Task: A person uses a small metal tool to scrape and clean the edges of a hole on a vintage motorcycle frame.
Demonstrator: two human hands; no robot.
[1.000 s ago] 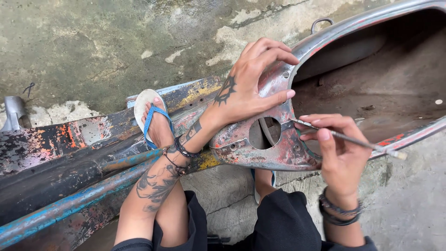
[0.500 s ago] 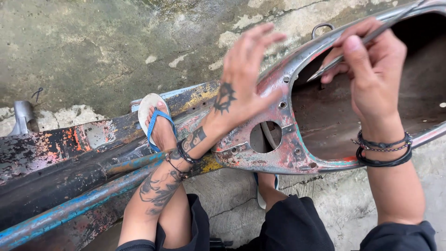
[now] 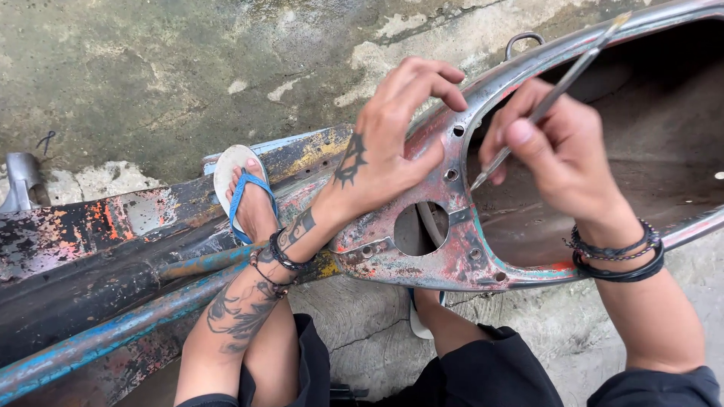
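An old metal scooter frame [image 3: 452, 256] with worn red, blue and bare patches lies across the concrete floor. My left hand [image 3: 392, 143] rests flat on its rim beside a round hole [image 3: 421, 228], pressing it down. My right hand [image 3: 558, 147] hovers over the frame's open cavity, holding a thin metal rod-like tool [image 3: 554, 94] like a pen. The tool's tip points down at the inner rim near small bolt holes. Its far end reaches past the frame's upper edge.
My left foot in a blue-strapped flip-flop [image 3: 241, 196] stands on the frame's flat floor section. A blue-painted tube [image 3: 113, 335] runs along the lower left. A grey metal part [image 3: 21, 181] lies at the far left. Rough concrete [image 3: 188, 68] fills the top.
My right hand has lifted from the frame's lower front edge up over the cavity, and the tool now points at the inner rim. My left hand stays on the frame.
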